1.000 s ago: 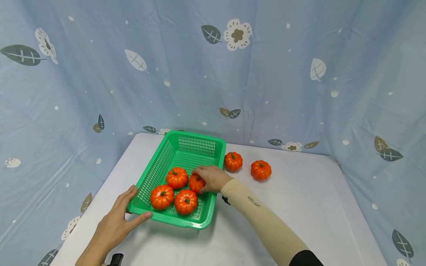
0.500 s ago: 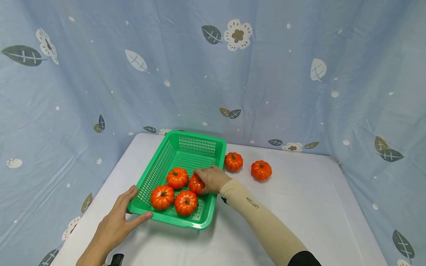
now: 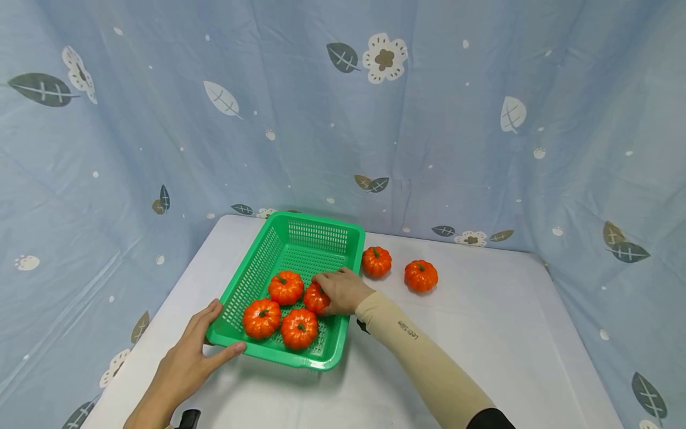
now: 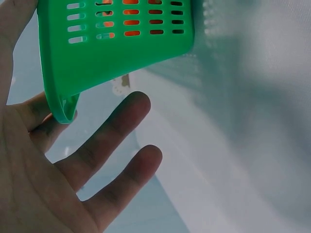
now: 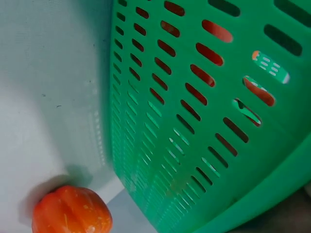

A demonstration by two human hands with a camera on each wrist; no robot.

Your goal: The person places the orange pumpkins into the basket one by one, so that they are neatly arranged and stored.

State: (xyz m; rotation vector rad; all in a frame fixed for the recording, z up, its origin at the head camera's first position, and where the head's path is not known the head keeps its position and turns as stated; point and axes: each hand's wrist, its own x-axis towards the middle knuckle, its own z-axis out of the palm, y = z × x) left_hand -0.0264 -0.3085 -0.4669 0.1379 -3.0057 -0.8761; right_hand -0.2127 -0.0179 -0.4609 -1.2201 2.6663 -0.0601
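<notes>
Inside the green basket, the right hand curls its fingers around a small orange pumpkin beside three others, while the left hand, fingers straight, braces the basket's near left corner on the white surface.

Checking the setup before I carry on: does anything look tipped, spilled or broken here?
Nothing stands out. The green basket sits flat with four pumpkins inside; the two pumpkins on the table are upright and whole.
</notes>
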